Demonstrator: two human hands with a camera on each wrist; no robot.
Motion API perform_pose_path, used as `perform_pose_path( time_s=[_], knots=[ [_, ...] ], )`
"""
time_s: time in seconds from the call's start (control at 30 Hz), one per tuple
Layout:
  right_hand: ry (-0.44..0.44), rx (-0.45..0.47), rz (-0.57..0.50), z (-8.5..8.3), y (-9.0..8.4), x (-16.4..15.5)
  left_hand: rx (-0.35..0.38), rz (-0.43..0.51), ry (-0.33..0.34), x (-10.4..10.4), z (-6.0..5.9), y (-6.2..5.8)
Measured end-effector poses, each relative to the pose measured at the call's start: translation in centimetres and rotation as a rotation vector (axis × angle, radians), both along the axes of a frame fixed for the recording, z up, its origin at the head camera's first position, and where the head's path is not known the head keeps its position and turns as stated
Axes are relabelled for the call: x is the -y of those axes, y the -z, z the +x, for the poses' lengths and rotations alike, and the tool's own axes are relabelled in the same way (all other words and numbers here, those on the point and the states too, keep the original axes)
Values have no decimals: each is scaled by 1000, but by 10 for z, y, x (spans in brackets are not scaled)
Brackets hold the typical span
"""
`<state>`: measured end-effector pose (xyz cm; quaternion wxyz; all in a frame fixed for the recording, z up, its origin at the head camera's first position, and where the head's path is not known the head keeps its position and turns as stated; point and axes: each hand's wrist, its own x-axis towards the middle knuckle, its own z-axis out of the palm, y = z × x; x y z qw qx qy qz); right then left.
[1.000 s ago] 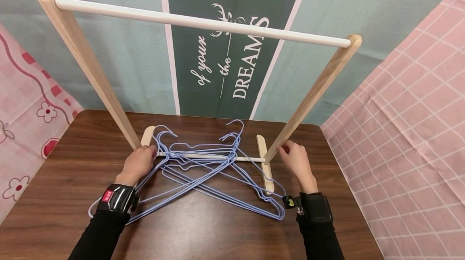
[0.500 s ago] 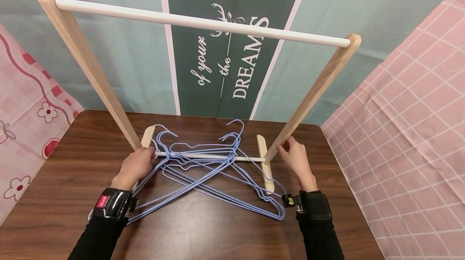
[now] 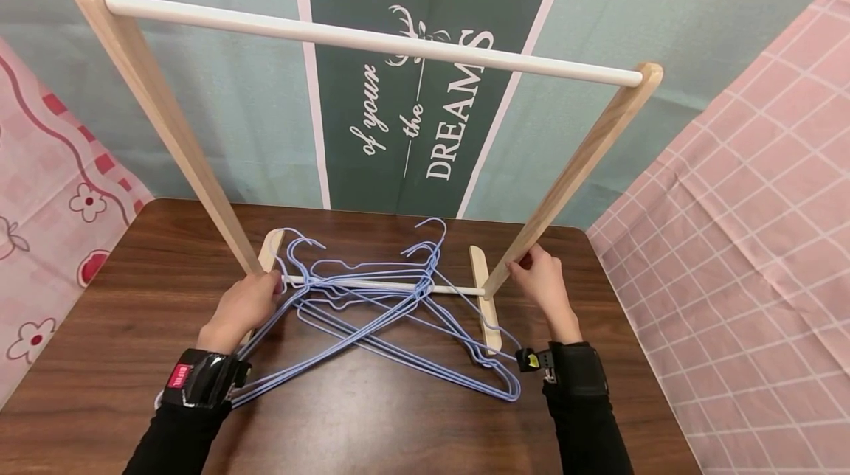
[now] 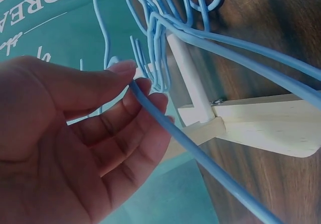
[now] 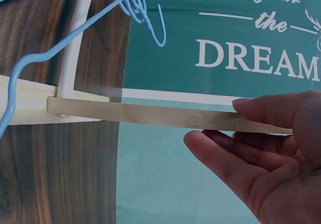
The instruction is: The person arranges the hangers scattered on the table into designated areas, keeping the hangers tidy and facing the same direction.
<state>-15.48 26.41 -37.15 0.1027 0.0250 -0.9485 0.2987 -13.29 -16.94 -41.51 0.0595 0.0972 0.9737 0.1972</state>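
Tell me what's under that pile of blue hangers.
Under the blue hangers, the white lower bar and brown tabletop show through the gaps. Where hangers bunch together, stretches of both are covered and can't be seen.

We are seeing floral cloth (image 3: 46, 239) hanging left of the left hand (image 3: 242, 305), checked cloth (image 3: 750, 239) right of the right hand (image 3: 541, 283), lettered green cloth (image 3: 372, 184) beyond both, brown table (image 3: 372, 423) below.

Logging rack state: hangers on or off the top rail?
Off. Nothing hangs from the white top rail; the blue hangers are bunched down at the lower bar, one in the left hand.
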Motion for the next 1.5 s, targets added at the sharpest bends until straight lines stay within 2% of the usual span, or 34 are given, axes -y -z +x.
perform_pose_path(
  time_s=[0.4,1.1,1.5],
  knots=[
    [-9,22,-3,0,-4,1,32,-8,17,1,4,-6],
    [-1,75,0,-3,-4,0,-26,14,35,3,11,-9],
    [3,84,2,-2,-4,1,-43,13,25,4,19,-20]
  ],
)
